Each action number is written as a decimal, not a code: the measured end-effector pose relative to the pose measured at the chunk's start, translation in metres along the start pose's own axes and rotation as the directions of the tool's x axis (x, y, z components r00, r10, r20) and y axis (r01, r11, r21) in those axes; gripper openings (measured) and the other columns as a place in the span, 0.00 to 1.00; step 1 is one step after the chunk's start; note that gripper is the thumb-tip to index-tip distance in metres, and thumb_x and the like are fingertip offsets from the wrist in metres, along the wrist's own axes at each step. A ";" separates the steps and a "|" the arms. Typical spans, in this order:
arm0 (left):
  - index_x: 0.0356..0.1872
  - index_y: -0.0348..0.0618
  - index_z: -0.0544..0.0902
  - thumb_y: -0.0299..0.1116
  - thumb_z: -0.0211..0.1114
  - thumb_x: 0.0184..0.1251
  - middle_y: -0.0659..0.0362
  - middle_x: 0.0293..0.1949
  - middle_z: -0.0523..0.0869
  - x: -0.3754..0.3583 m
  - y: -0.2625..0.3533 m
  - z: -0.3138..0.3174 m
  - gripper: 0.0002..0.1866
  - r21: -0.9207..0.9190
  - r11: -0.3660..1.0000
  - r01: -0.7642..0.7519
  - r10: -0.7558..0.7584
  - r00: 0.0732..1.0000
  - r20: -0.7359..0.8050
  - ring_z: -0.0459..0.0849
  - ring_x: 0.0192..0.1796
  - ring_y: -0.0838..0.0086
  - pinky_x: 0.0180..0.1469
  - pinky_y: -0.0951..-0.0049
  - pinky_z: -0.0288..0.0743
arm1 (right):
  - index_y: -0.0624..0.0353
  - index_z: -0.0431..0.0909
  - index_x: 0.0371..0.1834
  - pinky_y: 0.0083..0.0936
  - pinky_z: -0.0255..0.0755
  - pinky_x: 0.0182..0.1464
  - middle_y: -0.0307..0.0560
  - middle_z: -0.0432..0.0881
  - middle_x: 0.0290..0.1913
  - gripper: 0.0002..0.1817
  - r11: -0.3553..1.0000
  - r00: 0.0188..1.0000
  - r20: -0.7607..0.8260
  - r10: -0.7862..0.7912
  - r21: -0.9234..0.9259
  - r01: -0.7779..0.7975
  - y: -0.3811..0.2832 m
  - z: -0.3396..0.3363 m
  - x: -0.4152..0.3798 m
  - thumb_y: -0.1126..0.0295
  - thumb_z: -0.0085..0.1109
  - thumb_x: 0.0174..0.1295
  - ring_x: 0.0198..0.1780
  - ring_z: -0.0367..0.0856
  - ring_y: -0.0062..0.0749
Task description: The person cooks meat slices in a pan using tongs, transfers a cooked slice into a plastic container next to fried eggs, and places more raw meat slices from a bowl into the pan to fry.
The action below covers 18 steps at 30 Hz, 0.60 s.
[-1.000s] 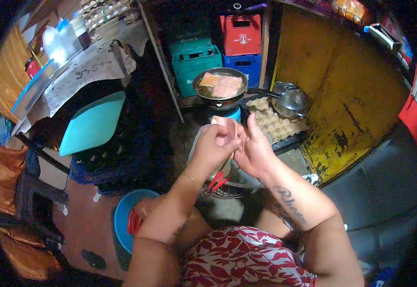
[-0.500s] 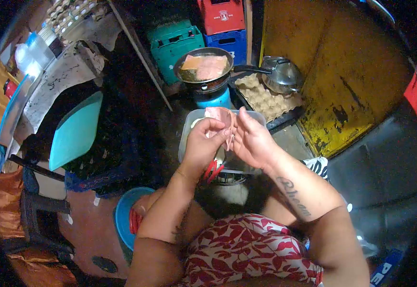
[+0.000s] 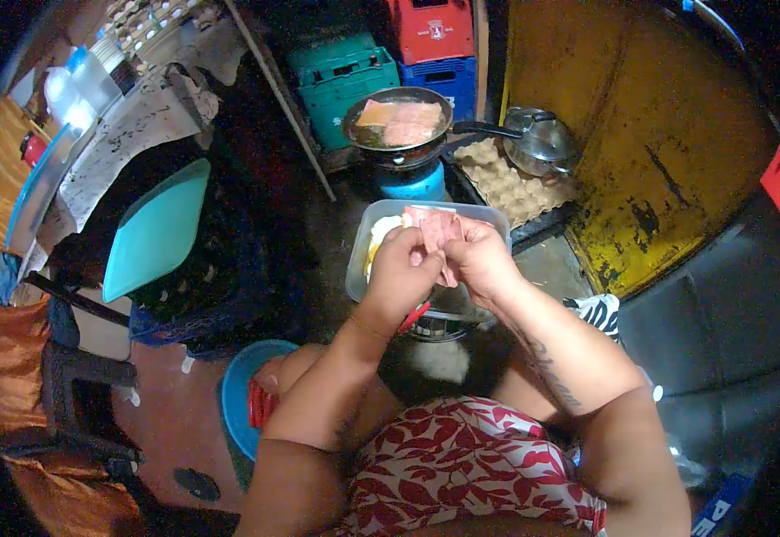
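A thin pink slice of meat (image 3: 435,231) is stretched between my two hands above a clear plastic container (image 3: 360,268). My left hand (image 3: 402,273) pinches its left side. The fingers of my right hand (image 3: 479,259) are closed on its right side. White and yellow food, perhaps egg, shows in the container left of the slice. Beyond the container, a frying pan (image 3: 346,134) holds pink slices (image 3: 412,123) in liquid, on a burner over a blue canister (image 3: 412,183). Something red shows beneath my left hand.
Right of the pan are a cardboard egg tray (image 3: 515,188) and a lidded metal pot (image 3: 540,143). Green (image 3: 345,89), red (image 3: 430,31) and blue crates stand behind. A turquoise board (image 3: 157,233) is at left, a blue basin (image 3: 238,403) lower left, a yellow panel (image 3: 640,134) at right.
My right hand has gone from open, with fingers extended beside the slice, to closed on it. The slice is now spread between both hands. The whole view has shifted slightly.
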<state>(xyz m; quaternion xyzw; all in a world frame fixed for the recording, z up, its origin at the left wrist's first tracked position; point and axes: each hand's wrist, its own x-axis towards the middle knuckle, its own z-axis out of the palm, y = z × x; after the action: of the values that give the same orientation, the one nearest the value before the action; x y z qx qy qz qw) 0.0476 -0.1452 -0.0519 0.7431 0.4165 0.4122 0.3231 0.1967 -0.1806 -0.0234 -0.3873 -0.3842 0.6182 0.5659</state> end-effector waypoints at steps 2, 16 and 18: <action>0.40 0.37 0.83 0.30 0.67 0.67 0.59 0.37 0.86 0.000 0.003 -0.001 0.07 0.019 0.998 -0.063 0.062 0.997 0.049 0.84 0.39 0.75 0.44 0.73 0.79 | 0.64 0.82 0.52 0.23 0.79 0.41 0.44 0.87 0.41 0.13 0.992 0.999 -0.037 -0.039 -0.119 0.035 0.000 0.000 0.001 0.78 0.47 0.71 0.37 0.84 0.26; 0.39 0.36 0.83 0.26 0.60 0.64 0.59 0.33 0.86 0.054 0.023 -0.062 0.06 -0.428 0.779 0.459 -0.405 0.889 0.215 0.84 0.31 0.73 0.37 0.70 0.79 | 0.67 0.79 0.55 0.35 0.79 0.56 0.51 0.86 0.50 0.14 0.953 0.991 -0.072 0.109 0.291 -0.083 -0.018 -0.032 -0.008 0.72 0.51 0.73 0.50 0.86 0.37; 0.37 0.38 0.82 0.28 0.61 0.64 0.60 0.30 0.84 0.076 0.025 -0.072 0.06 -0.293 0.839 0.459 -0.429 0.889 0.163 0.81 0.28 0.74 0.33 0.70 0.76 | 0.69 0.76 0.59 0.39 0.78 0.60 0.54 0.85 0.54 0.16 0.940 0.990 -0.074 0.122 0.329 -0.091 -0.023 -0.038 -0.009 0.71 0.54 0.73 0.53 0.85 0.40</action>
<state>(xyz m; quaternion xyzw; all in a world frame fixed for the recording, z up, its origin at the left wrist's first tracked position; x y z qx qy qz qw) 0.0168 -0.0788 0.0275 0.5812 0.4889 0.3544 0.5455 0.2411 -0.1867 -0.0170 -0.3375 -0.2288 0.6840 0.6049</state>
